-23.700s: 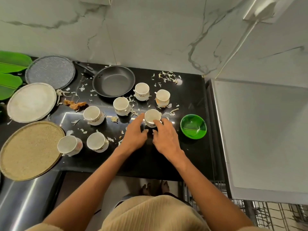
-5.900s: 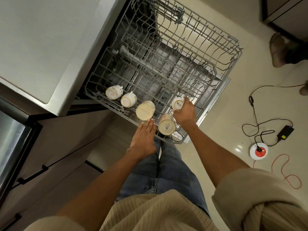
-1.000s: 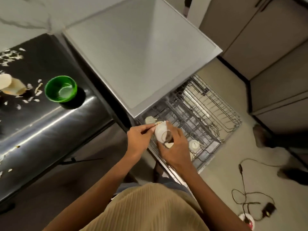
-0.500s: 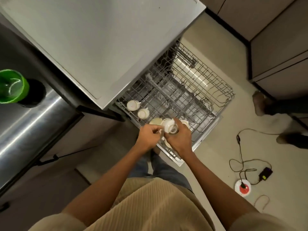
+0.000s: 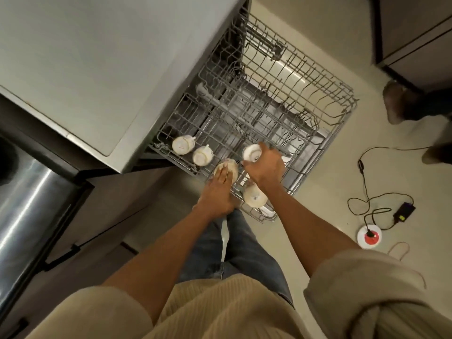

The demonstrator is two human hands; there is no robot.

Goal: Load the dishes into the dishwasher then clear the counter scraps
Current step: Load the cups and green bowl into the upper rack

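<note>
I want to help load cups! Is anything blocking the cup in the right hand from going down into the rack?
Nothing visible does. The right hand holds the cup upside down just above bare wires of the rack; other cups sit nearer, to the side.

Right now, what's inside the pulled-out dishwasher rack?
Five upturned cups in the rack: two free cups, one under the left hand, one in the right hand, another below that wrist. Rack parts under the hands are hidden.

The one camera sits on my head and looks steeply down past my chest and both forearms. It faces the pulled-out dishwasher rack (image 5: 256,113) and the floor (image 5: 318,228) beyond it, near enough that my arms fill the lower half. The wide lens bends the worktop (image 5: 24,204) edge at left.
</note>
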